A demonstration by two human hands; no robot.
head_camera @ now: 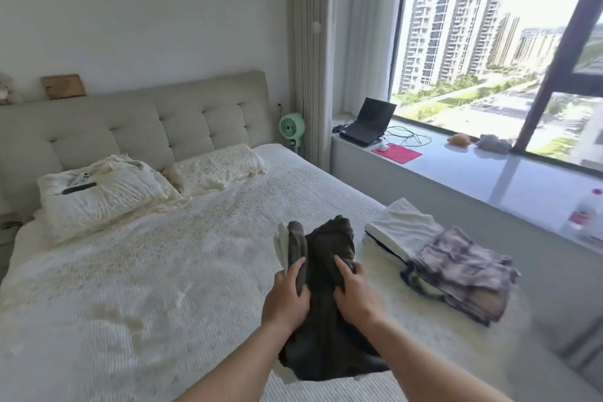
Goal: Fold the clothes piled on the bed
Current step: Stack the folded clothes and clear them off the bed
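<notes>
A dark brown garment (329, 339) hangs bunched between my hands above the bed (130, 271). My left hand (287, 295) grips its left side, together with a grey and white layer (288, 241) that sticks up above my fingers. My right hand (355, 292) grips the garment's right side, fingers curled into the cloth. To the right on the bed lies a stack of folded clothes: a white piece (403, 227) and a grey patterned piece (463, 271) on top.
Two pillows (107, 192) lie at the headboard, the left one with a remote and a small white object on it. A grey window ledge (489, 179) at right holds a laptop, a red mouse pad and cables. A green fan (291, 127) stands in the corner.
</notes>
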